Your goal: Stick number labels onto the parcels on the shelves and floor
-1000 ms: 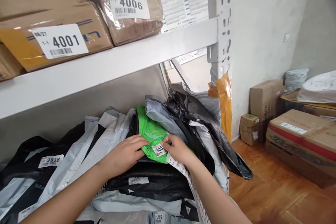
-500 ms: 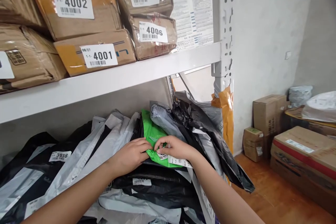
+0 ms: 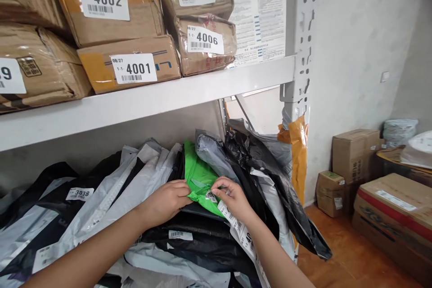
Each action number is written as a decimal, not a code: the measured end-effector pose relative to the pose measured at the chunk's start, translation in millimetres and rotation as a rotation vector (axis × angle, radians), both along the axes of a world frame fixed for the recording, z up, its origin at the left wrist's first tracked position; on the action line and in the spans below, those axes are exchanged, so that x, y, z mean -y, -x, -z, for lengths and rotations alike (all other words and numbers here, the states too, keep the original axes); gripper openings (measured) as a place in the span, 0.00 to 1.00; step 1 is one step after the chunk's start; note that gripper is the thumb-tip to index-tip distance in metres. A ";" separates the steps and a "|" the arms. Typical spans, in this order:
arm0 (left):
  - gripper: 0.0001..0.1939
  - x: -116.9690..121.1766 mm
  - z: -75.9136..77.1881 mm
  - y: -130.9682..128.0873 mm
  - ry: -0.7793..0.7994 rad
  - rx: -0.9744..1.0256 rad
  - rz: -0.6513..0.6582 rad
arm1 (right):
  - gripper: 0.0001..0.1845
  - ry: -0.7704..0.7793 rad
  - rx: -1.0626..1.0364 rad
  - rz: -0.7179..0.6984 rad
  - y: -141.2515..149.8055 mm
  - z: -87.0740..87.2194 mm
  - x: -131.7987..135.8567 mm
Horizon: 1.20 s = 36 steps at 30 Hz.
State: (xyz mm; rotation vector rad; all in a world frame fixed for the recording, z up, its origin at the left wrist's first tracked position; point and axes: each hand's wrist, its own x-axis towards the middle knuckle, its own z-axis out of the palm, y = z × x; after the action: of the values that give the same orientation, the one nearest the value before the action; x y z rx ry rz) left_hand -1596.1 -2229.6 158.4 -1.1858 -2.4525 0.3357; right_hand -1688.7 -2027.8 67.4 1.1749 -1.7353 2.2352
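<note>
Two hands work at one green bag (image 3: 199, 166), and I have it mid-view, lying among the packed parcels on the lower shelf. Here's the left hand (image 3: 167, 201), at the bag's near left edge, fingers curled, pinching a fold of green plastic between thumb and fingertips. Over on the bag's right, the right hand (image 3: 232, 198) has thumb and forefinger drawn together just above a white barcode label (image 3: 211, 196); whether they grip anything, I cannot tell from my end. The label sits on the green plastic, its number partly legible at best. A strip of printed labels (image 3: 240, 228) starts at the bag's near right side and trails down past the right wrist.

Moving outward now! Right behind the green bag on its right leans a grey bag (image 3: 213, 149), with a crumpled black bag (image 3: 243, 148) farther right. Left of the green bag I get pale mailers (image 3: 135, 193) slanting side by side, then a label reading 3038 (image 3: 80, 194) on dark plastic. Below the green bag, a black parcel (image 3: 202, 226) lies flat.

Up above the bag runs the white shelf beam (image 3: 151, 105), carrying cartons marked 4001 (image 3: 165, 65) and 4006 (image 3: 209, 64). Well to the bag's right, beyond the rack post (image 3: 302, 45), a red-striped carton (image 3: 391, 216) sits on the brown floor (image 3: 329, 252).
</note>
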 end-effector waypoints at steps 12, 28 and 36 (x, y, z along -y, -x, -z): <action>0.13 -4.6 0.5 -3.7 0.028 -0.106 0.051 | 0.13 0.159 0.148 0.132 -14.7 22.9 2.5; 0.15 -29.0 -11.9 0.4 0.215 -0.147 0.071 | 0.05 0.115 -0.130 0.147 -8.3 7.4 -8.8; 0.16 -23.5 -4.9 -3.5 0.150 -0.181 0.110 | 0.05 0.294 -0.009 0.222 -4.4 26.0 -4.8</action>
State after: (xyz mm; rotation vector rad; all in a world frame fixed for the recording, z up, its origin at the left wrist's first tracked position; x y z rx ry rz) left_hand -1592.5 -2206.2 163.3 -1.2859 -2.2297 0.5763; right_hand -1684.3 -2023.0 41.4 0.8821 -1.3920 2.2449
